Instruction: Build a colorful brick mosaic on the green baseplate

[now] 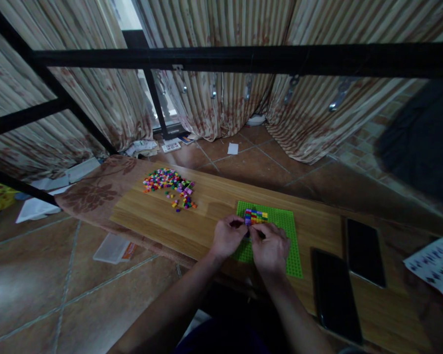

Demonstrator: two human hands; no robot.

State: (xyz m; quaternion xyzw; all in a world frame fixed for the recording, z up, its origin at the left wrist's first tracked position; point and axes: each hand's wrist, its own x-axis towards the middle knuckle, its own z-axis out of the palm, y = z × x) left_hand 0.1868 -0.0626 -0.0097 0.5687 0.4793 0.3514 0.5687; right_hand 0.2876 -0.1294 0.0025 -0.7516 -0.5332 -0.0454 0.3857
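A green baseplate [293,246] lies on the wooden board, and a block of small coloured bricks [256,215] in purple, red, blue, green and yellow stands on its upper left part. Over the plate's left edge, my left hand [229,235] has thumb and fingers pinched at the near left corner of the bricks. Close beside it my right hand [271,244] is curled over the plate, its fingertips drawn together at the same corner. What lies between the fingertips is too small and too covered to name. Both hands hide the near part of the bricks.
A heap of loose coloured bricks [166,181] lies on the left of the wooden board [203,216]. Two dark phones [335,292] lie right of the plate. A printed sheet [435,265] is at the far right. A black metal bar [221,60] crosses behind, before striped curtains.
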